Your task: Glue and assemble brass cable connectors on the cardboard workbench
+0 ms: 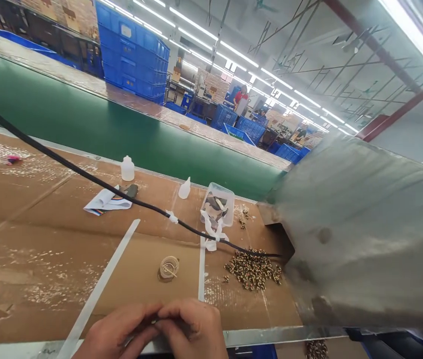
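The left hand (116, 331) and the right hand (192, 329) met low in the view, right at the near edge of the bench, their fingers (170, 311) curled and pinching a small dark piece (155, 321) between them; it was too hidden to tell more about it. Both hands sat just above the metal lip (271, 336) of the bench, with little room toward the body. Ahead stretched brown cardboard (47, 199), crossed by two white tape strips (99, 289). A small clear round cup (169, 268) stood near the hands, and a heap of speckled beads (252, 269) lay to its right, close to a grey metal hood (360, 229) that walled off the right side. A black cable (95, 175) ran across above them. Beyond it stood a clear plastic tub (216, 204) and two white squeeze bottles (127, 169), beside a paper sheet (108, 202). A green conveyor belt (121, 119) bounded the far edge.
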The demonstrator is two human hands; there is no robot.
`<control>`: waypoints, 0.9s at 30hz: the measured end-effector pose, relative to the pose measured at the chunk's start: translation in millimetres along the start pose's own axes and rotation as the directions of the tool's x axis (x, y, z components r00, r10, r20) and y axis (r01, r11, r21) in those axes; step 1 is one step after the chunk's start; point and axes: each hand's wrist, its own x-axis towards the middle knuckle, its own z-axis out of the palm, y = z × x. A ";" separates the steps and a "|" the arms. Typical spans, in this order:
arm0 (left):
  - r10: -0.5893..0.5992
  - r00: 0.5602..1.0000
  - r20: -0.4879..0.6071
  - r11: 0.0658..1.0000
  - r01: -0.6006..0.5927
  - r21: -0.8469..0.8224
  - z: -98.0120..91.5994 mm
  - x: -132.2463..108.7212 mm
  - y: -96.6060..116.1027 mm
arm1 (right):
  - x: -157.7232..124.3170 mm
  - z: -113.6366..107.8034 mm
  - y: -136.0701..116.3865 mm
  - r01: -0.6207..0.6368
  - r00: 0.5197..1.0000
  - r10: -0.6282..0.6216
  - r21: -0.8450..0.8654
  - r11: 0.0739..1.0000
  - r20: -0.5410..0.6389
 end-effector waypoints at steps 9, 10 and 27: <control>-0.239 0.970 0.034 0.942 0.241 -0.234 -14.0 16.9 13.1 | 4.7 12.3 -9.0 0.079 0.993 -0.091 -0.149 0.986 -0.074; -0.273 0.961 0.048 0.917 0.275 -0.289 -14.3 17.4 12.5 | 5.3 13.6 -8.9 0.091 0.992 -0.104 -0.157 0.983 -0.076; -0.421 0.899 0.120 0.715 0.410 -0.567 -15.9 24.8 -0.7 | 7.4 4.0 2.5 0.035 0.964 -0.103 -0.267 0.963 -0.246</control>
